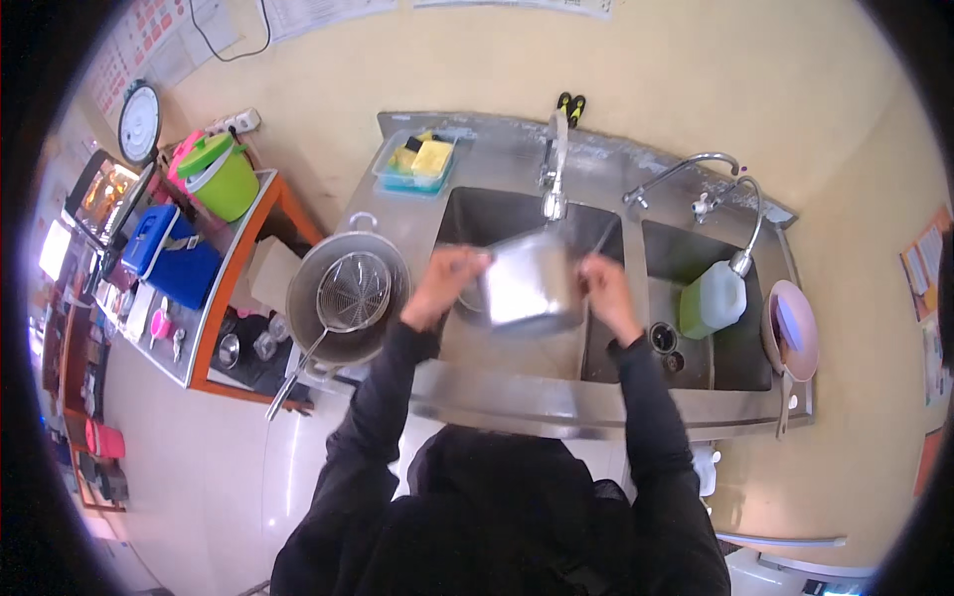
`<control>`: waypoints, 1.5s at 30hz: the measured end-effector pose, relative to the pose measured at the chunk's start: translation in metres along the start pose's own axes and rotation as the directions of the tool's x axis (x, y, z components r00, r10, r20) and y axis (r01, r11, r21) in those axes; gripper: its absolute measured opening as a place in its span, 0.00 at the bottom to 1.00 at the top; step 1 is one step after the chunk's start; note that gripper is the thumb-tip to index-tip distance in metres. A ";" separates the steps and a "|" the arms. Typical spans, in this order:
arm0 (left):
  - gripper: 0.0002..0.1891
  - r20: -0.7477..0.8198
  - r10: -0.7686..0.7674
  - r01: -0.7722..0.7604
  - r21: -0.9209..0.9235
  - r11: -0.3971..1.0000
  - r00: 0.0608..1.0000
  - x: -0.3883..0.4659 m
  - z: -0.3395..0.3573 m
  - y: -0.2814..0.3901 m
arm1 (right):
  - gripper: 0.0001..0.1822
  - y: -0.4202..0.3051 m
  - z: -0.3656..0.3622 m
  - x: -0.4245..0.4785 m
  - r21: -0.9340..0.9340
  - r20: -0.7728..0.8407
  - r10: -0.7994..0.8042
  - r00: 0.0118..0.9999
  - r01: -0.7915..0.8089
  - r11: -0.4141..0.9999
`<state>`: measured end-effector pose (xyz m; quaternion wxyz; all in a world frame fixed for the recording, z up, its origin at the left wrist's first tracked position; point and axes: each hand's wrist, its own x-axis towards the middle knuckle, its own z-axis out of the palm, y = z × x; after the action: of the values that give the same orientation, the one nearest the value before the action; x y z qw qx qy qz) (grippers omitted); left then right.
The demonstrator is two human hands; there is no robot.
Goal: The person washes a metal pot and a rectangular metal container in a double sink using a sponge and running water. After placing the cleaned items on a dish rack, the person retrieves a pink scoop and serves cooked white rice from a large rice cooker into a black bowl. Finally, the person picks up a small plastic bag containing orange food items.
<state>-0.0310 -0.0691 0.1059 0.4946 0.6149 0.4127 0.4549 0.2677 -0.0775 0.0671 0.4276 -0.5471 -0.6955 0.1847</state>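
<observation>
Over the left sink basin [462, 212], a shiny metal pot [533, 283] hangs tilted, blurred by motion. My left hand [447, 281] grips it at the left side and my right hand [607, 287] at the right; the fingers cover whatever handles are there. Just behind the pot is the head of a faucet [554, 205], pointing down into the basin. Whether water runs from it is hard to tell. The pot hides part of the basin, and its inside is out of sight.
Left of the basin stands a large pot [298, 298] with a wire skimmer [356, 294] across it. Behind sits a plastic tub [410, 182] with a yellow sponge [432, 159]. A jerrycan of green liquid [712, 302] stands in the right basin, a pan [809, 335] beyond.
</observation>
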 end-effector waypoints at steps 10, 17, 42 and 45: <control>0.15 -0.260 0.717 -0.713 0.127 0.689 0.647 -0.013 -0.004 0.210 | 0.11 -0.218 -0.145 0.075 -0.120 -0.349 -0.429 0.833 0.414 0.902; 0.13 -0.060 0.057 -0.040 0.256 0.966 0.997 -0.023 0.020 -0.076 | 0.08 0.039 0.022 -0.029 -0.135 0.072 0.130 0.989 -0.119 0.984; 0.15 -0.316 0.667 -0.587 0.318 0.745 0.675 -0.031 0.040 0.145 | 0.09 -0.081 -0.122 0.056 -0.112 -0.389 -0.312 0.867 0.292 0.950; 0.14 -0.277 0.846 -0.752 0.389 0.532 0.456 -0.034 0.049 0.170 | 0.09 -0.137 -0.120 0.023 -0.055 -0.394 -0.438 0.808 0.455 0.889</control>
<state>0.0179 -0.1419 0.2636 0.0471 0.6665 0.2173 0.7116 0.2802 -0.1270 0.2432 0.6019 -0.3852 -0.6992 -0.0205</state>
